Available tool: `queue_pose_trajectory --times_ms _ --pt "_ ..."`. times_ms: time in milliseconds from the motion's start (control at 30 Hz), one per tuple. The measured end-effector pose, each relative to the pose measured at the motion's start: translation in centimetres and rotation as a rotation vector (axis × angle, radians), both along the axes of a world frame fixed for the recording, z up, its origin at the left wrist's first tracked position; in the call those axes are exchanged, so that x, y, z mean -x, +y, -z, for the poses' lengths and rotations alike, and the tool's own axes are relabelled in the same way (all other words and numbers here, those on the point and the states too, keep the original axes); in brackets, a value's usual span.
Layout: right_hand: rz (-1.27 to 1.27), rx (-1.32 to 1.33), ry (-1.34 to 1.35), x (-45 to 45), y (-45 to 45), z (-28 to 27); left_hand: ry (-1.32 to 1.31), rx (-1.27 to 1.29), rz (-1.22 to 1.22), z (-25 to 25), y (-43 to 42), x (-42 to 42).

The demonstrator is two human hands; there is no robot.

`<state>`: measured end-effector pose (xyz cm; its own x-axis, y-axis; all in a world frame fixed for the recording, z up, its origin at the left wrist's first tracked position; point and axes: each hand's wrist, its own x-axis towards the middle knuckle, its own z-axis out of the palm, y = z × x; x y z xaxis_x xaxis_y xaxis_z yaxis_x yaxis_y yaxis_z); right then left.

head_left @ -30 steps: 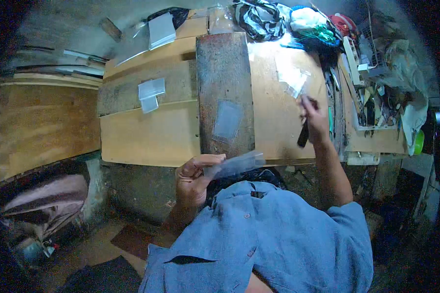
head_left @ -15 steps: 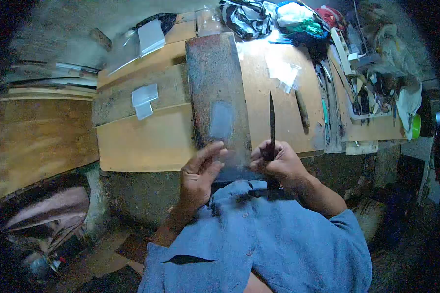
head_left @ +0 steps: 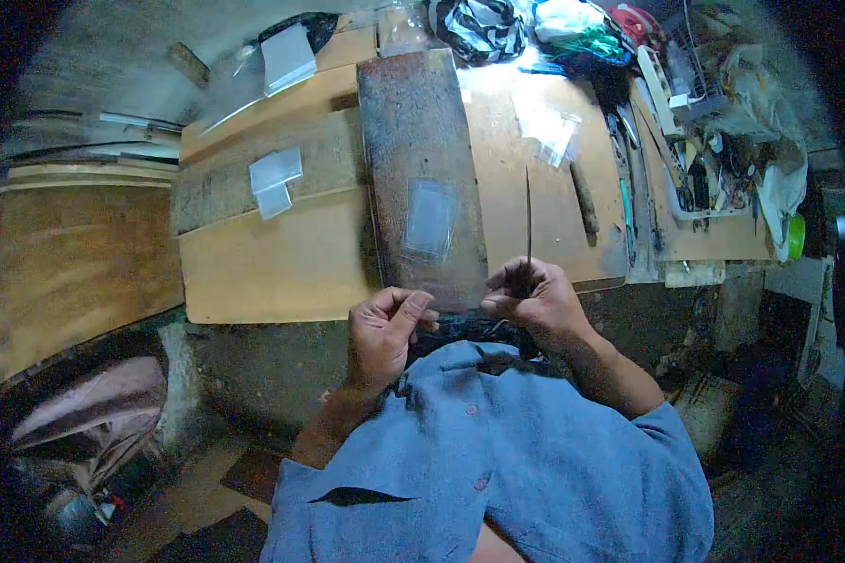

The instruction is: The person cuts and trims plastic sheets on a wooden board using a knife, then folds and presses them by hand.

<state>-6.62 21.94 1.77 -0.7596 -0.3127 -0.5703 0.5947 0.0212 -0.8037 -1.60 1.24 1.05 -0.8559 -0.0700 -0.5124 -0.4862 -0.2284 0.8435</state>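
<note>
My right hand (head_left: 540,305) is closed around a long knife (head_left: 529,220), its thin dark blade pointing up and away from me and seen nearly edge-on. At the board's near end my left hand (head_left: 385,333) is closed, thumb against curled fingers; what it pinches, if anything, I cannot make out. Just beyond both hands, several clear plastic sheets (head_left: 430,220) lie in a small stack on a long, worn wooden board (head_left: 408,122).
More clear plastic pieces (head_left: 275,183) lie left of the board. A pale stack of sheets (head_left: 288,61) is at the back left, and bright plastic pieces (head_left: 556,136) lie to the right. Beside them rests a dark rod (head_left: 583,199). A tool tray (head_left: 714,211) stands farther right.
My left hand's fingers have closed together and drawn back slightly toward me. The knife has turned so its blade looks thinner. The view has shifted a little.
</note>
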Motion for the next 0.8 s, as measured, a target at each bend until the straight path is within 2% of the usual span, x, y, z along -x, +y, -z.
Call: queue_pose_trajectory --times_ms 67,467,800 --pt "-0.004 -0.073 0.062 -0.3 0.0 0.8 0.036 0.005 -0.007 0.2 -0.2 -0.2" --pt "0.016 -0.117 0.024 -0.4 -0.8 0.3 0.052 0.068 -0.018 1.0 -0.9 -0.7" --pt "0.057 -0.041 -0.066 -0.5 -0.2 -0.2 0.022 0.007 0.024 1.1 -1.0 -0.5"
